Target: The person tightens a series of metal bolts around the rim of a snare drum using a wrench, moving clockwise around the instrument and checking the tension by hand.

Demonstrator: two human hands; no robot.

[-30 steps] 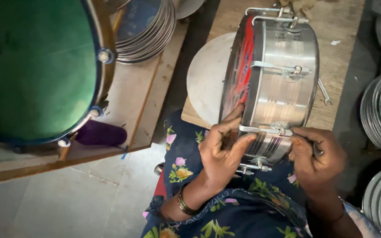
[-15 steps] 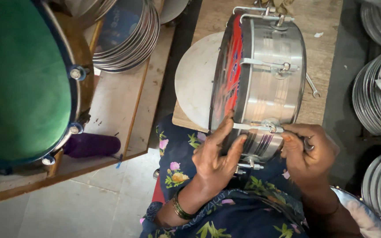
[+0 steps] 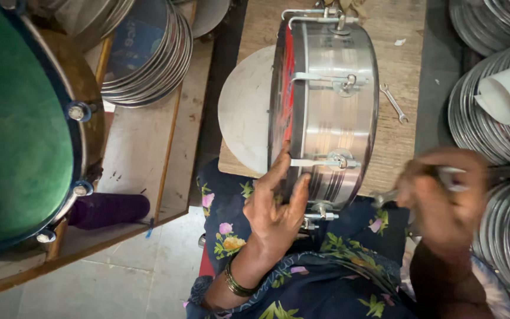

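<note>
A shiny steel drum shell (image 3: 332, 112) with a red head and metal tension rods stands on edge between a wooden board (image 3: 405, 53) and my lap. My left hand (image 3: 275, 207) rests flat against the drum's near rim, fingers spread over the red head's edge. My right hand (image 3: 444, 201), blurred, is off to the right of the drum, closed on a metal spanner whose end points toward the drum. A round pale disc (image 3: 243, 106) lies under the drum's left side.
A big green-headed drum (image 3: 19, 124) fills the left. Stacks of metal hoops (image 3: 149, 53) sit at top left, and more hoops (image 3: 491, 118) at right. A small spanner (image 3: 394, 101) lies on the board. A purple spool (image 3: 107, 210) lies on a wooden shelf.
My right hand has pulled away from the drum's lower tension rod to the right, holding the spanner. My left hand stays on the rim. The view has shifted a little.
</note>
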